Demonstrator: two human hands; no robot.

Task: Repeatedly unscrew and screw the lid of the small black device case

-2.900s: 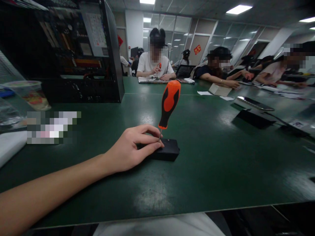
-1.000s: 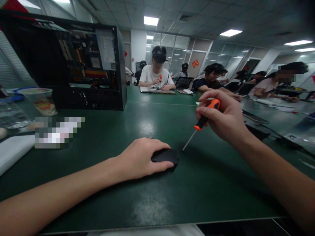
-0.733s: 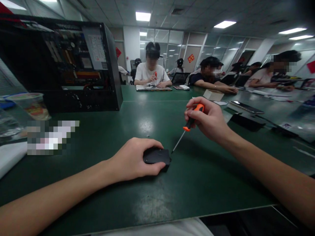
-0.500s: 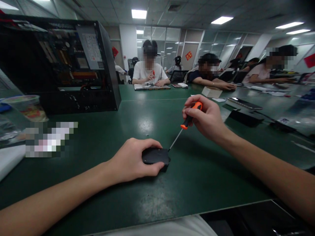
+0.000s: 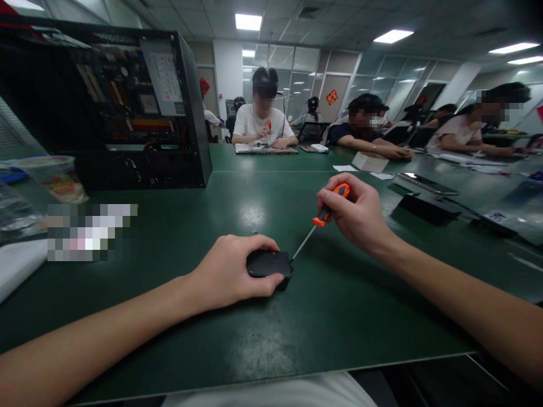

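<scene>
Black box [image 5: 265, 263] held by left grip [image 5: 232, 267], inward from front edge of counter [image 5: 254, 350], apparently for steadiness; screwdriver [image 5: 323, 214] held slanted by right grip [image 5: 354, 210], seemingly for access to box's right end.

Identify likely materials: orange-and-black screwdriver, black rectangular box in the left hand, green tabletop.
Screwdriver handle: probably satin moulded plastic, dark sections perhaps rubber, given the two-tone pattern. Slim shaft: bright metal, from its silvery gleam.
Black rectangular box: plastic or painted metal; flat, dull faces leave that open.
Green tabletop: maybe laminate or a mat, semi-gloss, with blurred light reflections.
</scene>
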